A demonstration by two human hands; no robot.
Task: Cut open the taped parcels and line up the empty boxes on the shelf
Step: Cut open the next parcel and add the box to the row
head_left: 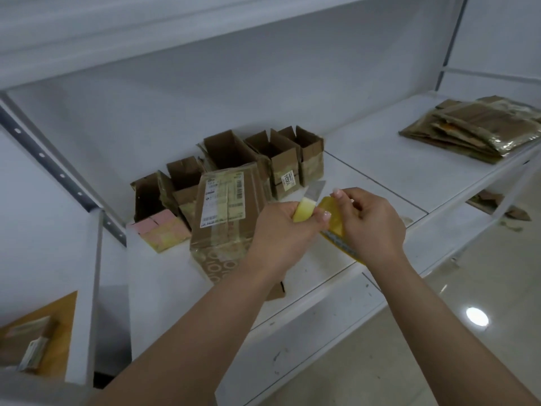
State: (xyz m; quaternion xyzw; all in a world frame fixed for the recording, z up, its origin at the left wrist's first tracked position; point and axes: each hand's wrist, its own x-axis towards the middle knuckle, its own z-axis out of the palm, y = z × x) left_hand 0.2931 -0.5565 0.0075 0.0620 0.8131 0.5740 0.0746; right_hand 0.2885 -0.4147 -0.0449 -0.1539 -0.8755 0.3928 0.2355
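Observation:
A taped brown parcel (225, 230) with a white shipping label lies on the white shelf (366, 171), just left of my hands. Both hands hold a yellow utility knife (336, 221) above the shelf's front edge, its grey blade (317, 189) sticking out toward the boxes. My left hand (281, 230) grips the pale yellow front end. My right hand (371, 221) grips the handle. Behind the parcel, several open empty cardboard boxes (275, 162) stand in a row.
A small box with a pink top (159, 228) sits at the row's left end. A stack of flattened cardboard (474, 127) lies far right on the shelf. A metal upright (58, 171) bounds the left side. Another carton (38, 335) sits lower left.

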